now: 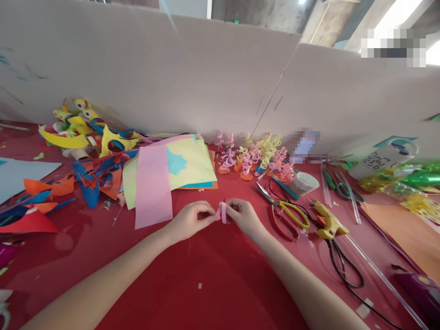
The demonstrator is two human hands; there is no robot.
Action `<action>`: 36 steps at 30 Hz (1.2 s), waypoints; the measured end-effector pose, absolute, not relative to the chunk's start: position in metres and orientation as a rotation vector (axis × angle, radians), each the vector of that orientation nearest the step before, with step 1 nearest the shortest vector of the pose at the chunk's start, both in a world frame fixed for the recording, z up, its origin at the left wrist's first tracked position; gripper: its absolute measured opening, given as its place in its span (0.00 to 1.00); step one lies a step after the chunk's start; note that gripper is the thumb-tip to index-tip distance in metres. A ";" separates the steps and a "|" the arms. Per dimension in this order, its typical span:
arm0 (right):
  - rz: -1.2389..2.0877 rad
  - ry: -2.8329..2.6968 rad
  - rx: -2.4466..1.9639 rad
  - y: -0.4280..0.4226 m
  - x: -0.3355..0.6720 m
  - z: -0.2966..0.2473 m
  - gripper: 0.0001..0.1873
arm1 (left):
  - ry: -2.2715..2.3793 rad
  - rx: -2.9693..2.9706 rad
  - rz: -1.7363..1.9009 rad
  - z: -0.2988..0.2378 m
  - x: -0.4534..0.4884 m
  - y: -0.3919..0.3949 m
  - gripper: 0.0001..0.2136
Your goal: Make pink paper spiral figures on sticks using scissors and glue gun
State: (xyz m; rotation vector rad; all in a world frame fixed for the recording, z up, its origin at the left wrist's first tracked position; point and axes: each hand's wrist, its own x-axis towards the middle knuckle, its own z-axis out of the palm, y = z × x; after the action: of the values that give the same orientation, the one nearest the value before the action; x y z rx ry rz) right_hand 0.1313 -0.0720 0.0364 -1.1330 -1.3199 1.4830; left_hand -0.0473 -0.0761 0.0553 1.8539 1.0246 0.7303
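Note:
A narrow pink paper strip [223, 213], curled into a loop, is held between my two hands above the red table. My left hand [190, 220] pinches its left end between thumb and fingertips. On the other side, my right hand [243, 215] grips the curled part with fingers closed. Left of my hands lies a wide pink paper sheet [153, 188] on top of a yellow sheet [195, 165] with a blue jagged shape. Beyond my hands stand several curly pink and yellow paper spirals [246, 165] on small orange bases.
To the right lie scissors [283, 211] with red and yellow handles, a yellow glue gun [329, 222] with a black cord, and a paper cup [304, 184]. Cut paper scraps [98, 176] pile up at left. A white partition [154, 73] closes off the table's back.

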 end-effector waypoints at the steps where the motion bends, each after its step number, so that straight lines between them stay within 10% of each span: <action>1: 1.572 -1.254 -1.142 -0.071 0.133 0.039 0.18 | 1.001 1.826 0.712 0.056 -0.048 -0.076 0.07; 7: 1.851 -0.880 -0.939 -0.070 0.136 0.051 0.19 | 0.876 1.684 0.634 0.060 -0.051 -0.075 0.07; 15: 0.992 -1.420 -1.039 -0.081 0.129 0.050 0.07 | 0.972 1.566 0.765 0.056 -0.053 -0.071 0.07; 36: 1.164 -1.544 -0.982 -0.079 0.125 0.035 0.05 | 1.088 1.853 0.787 0.058 -0.049 -0.074 0.07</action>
State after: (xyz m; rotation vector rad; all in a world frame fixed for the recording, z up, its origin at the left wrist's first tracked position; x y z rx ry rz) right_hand 0.1254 -0.0792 0.0354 -0.9822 -1.5445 1.1644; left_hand -0.0493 -0.0735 0.0576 1.8531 1.0877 0.7874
